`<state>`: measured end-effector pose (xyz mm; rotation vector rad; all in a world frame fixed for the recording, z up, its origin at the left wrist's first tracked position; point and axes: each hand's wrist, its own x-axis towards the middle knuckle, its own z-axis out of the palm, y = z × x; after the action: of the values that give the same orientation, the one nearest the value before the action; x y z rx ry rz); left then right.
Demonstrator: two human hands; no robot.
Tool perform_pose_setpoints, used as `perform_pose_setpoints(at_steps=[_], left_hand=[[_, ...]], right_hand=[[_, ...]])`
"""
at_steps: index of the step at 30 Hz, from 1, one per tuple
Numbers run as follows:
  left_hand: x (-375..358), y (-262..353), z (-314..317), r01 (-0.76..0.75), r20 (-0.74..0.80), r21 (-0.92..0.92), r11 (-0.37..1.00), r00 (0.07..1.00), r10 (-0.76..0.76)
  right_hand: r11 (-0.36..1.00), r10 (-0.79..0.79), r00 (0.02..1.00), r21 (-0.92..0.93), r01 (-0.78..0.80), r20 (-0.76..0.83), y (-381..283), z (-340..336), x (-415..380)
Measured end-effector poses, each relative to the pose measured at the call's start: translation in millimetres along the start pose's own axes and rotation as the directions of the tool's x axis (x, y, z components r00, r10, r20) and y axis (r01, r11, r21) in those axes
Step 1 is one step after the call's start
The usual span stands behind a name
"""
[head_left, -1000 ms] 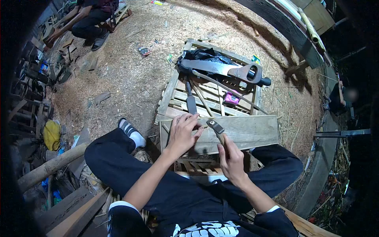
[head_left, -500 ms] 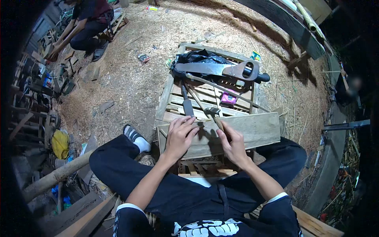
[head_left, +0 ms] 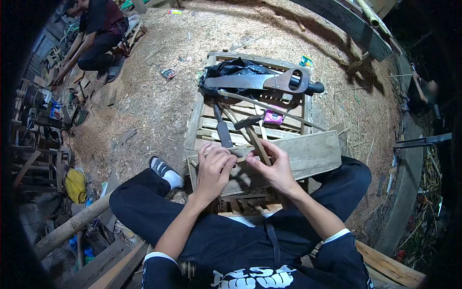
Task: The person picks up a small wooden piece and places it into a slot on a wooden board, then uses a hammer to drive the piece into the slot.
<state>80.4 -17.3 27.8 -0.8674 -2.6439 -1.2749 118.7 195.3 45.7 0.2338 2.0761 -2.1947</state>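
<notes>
A hammer is in my right hand, its handle between my thumb and fingers and its dark head pointing away from me. My left hand is closed in a pinch over the left part of a long wooden box. A small light bit shows between the fingertips of both hands, too small to name. The box lies across a slatted wooden stand in front of my lap. Just beyond my left hand is a dark flat-bladed tool.
On the stand lie a handsaw, a black plastic bag, a pink tape measure and thin wood strips. Shavings cover the ground. Another person squats at upper left. A pole and planks lie left of me.
The hammer has lifted and turned, its head now up and left of before. My right hand has moved left toward my left hand, whose fingers have drawn together.
</notes>
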Motion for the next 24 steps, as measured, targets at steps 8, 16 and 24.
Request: perform_pose_setpoints(at_steps=[8, 16, 24], left_hand=[[1, 1, -4, 0.013, -0.011, -0.044, 0.999, 1.0, -0.013], [4, -1, 1, -0.025, -0.019, -0.027, 0.999, 1.0, 0.024], [-3, -18, 30, -0.04, -0.073, 0.162, 0.986, 0.996, 0.052]], right_hand=[[0.998, 0.05, 0.999, 0.029, -0.05, -0.003, -10, 4, -1], [1.0, -0.009, 1.0, 0.015, 0.01, -0.023, 4, -3, 0], [0.807, -0.239, 0.971, -0.561, 0.184, -0.025, 10, -12, -12]])
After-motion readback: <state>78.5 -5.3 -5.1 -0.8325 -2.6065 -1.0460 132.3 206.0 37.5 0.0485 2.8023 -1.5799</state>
